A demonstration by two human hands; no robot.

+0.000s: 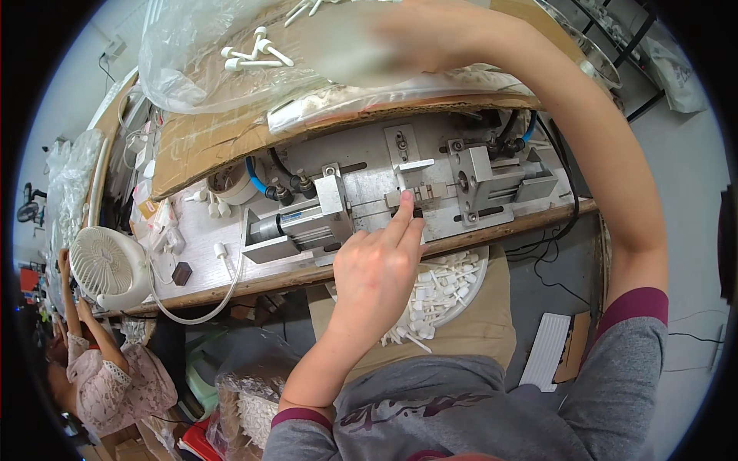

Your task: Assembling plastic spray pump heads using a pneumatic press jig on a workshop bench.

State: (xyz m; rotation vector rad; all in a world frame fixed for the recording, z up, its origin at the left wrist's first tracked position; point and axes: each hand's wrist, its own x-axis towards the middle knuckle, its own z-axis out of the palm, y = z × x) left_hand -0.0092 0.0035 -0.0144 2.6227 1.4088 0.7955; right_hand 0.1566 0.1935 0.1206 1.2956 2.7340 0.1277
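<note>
Metal jig (pixel 425 192), one, left fingers (pixel 396 227) at it, two cylinders (pixel 306 220)

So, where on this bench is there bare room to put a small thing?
Small bare patch: white tabletop between the dark brown block and the white plastic peg. Crowded: the metal base plate, with pneumatic cylinders at both ends and the left hand over its front edge.

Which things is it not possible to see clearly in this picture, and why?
All in the head view:
Right hand: blurred; whether it holds anything cannot be told.
Round basin of white capped rods: left part hidden behind the left hand.
Topmost rods: cut off by the upper edge.
</note>
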